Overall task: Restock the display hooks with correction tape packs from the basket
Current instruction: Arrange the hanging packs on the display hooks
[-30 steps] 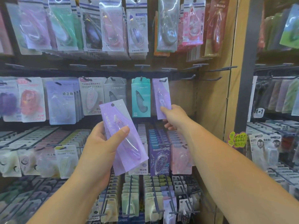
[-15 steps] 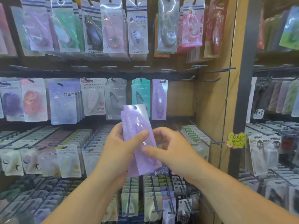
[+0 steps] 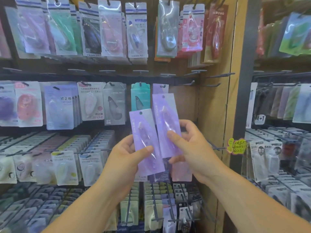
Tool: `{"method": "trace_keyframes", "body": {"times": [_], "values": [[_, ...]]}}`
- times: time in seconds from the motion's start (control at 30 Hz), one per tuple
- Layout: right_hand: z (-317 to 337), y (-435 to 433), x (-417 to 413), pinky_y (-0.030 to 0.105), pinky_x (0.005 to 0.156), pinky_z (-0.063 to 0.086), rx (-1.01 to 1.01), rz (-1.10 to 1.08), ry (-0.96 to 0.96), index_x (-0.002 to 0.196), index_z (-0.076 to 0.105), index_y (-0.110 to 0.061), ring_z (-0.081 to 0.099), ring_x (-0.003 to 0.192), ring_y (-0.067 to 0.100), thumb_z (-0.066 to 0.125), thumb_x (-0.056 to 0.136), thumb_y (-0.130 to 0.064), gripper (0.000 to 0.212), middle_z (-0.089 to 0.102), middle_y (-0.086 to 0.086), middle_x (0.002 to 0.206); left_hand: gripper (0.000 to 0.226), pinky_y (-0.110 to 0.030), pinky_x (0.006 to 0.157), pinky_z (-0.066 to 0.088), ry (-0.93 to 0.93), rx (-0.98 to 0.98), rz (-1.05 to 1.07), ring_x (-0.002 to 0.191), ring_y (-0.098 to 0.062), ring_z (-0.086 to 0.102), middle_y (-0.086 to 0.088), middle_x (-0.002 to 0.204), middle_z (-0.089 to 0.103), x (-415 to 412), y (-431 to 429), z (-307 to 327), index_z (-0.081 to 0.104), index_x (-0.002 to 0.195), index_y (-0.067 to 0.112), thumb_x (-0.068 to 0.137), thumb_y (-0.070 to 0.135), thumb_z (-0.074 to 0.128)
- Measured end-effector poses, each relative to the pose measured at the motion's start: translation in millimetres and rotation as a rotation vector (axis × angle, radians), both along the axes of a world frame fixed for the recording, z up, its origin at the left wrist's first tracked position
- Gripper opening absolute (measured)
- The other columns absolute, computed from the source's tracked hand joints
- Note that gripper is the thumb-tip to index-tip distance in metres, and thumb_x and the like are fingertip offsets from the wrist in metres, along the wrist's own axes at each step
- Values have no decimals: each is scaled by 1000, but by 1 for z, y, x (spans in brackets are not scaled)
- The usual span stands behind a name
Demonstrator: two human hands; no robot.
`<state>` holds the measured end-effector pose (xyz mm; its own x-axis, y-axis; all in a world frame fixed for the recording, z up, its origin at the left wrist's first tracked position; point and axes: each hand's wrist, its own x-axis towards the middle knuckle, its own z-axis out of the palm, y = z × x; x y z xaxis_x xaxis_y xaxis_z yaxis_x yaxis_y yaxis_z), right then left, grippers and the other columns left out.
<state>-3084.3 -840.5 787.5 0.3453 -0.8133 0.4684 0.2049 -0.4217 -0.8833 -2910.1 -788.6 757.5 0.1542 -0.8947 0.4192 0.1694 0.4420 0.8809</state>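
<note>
The left hand (image 3: 124,158) grips the lower half of the left pack (image 3: 144,137), a lilac correction tape pack, with the thumb laid across its front and the fingers curled behind. I cannot tell whether a 2nd pack sits behind it. Just to its right, the right pack (image 3: 165,118), also lilac, is pinched low between the thumb and curled fingers of the right hand (image 3: 193,148).

Both packs stand nearly upright with their long axes vertical, tops leaning slightly left and hang holes uppermost. The right pack is held higher. Its hole lies just below the hung lilac pack (image 3: 159,88) on its hook (image 3: 165,85) in the middle row, beside the teal pack (image 3: 140,98).

The right hand is therefore the nearer to that hook. The likely next move is a short lift up and forward to thread the hole over the tip, keeping the pack face square to it. Bare hooks (image 3: 217,75) jut out farther right. The basket is not in view.
</note>
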Motion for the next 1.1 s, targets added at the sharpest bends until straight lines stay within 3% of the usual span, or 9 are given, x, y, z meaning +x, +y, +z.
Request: {"method": "trace_keyframes", "body": {"times": [0.17, 0.33, 0.4, 0.5, 0.67, 0.8, 0.97, 1.03, 1.1], "values": [[20, -29, -8, 30, 54, 57, -98, -131, 44, 126, 55, -27, 74, 90, 26, 61, 103, -25, 24, 75, 1, 105, 28, -44, 67, 62, -58, 31, 103, 88, -25, 79, -3, 110, 80, 9, 7, 7, 66, 127, 28, 102, 16, 63], [29, -49, -5, 37, 63, 62, -189, -259, 155, 127, 56, -27, 71, 95, 20, 61, 102, -28, 25, 69, -9, 114, 21, -34, 53, 59, -68, 58, 134, 84, -20, 76, 7, 102, 79, 18, 9, 10, 67, 121, 31, 103, 20, 62], [28, -54, -4, 41, 71, 63, -221, -312, 185, 125, 56, -28, 70, 99, 18, 62, 101, -33, 25, 67, -11, 116, 18, -31, 53, 57, -101, 54, 143, 90, -21, 74, 6, 105, 79, 21, 8, 10, 72, 113, 33, 103, 21, 63], [29, -59, -2, 32, 64, 62, -217, -320, 173, 124, 56, -26, 70, 97, 17, 62, 101, -36, 26, 66, -8, 116, 16, -33, 56, 55, -142, 54, 169, 91, -20, 73, 5, 107, 80, 25, 6, 9, 75, 111, 31, 101, 24, 64], [30, -61, 0, 30, 60, 61, -205, -333, 145, 122, 56, -26, 70, 93, 16, 63, 101, -35, 25, 66, -6, 112, 15, -28, 51, 50, -114, 50, 222, 72, -12, 67, 2, 99, 80, 28, 1, 9, 76, 111, 24, 100, 25, 66], [28, -66, -2, 23, 55, 56, -192, -343, 132, 123, 57, -24, 70, 91, 16, 64, 100, -35, 27, 66, -3, 112, 14, -33, 55, 47, -147, 49, 218, 63, -13, 65, -1, 87, 78, 27, -3, 10, 75, 100, 18, 101, 26, 65], [27, -77, -4, 22, 52, 53, -188, -357, 115, 116, 61, -24, 68, 82, 22, 65, 99, -32, 19, 67, 1, 106, 15, -35, 53, 53, -213, 29, 199, 72, -13, 68, 5, 96, 79, 20, -11, 21, 77, 107, 24, 103, 28, 63], [28, -84, -3, 27, 54, 55, -204, -387, 150, 110, 61, -27, 67, 77, 23, 65, 98, -34, 14, 68, -1, 100, 16, -37, 55, 57, -253, 33, 175, 74, -12, 70, 7, 97, 79, 18, -20, 31, 75, 111, 25, 104, 31, 63], [28, -91, 0, 38, 65, 60, -230, -436, 193, 106, 59, -30, 69, 81, 24, 64, 98, -37, 11, 68, -3, 97, 16, -38, 56, 59, -313, 45, 167, 72, -13, 70, 6, 93, 77, 13, -32, 41, 74, 111, 25, 104, 34, 63]]}}
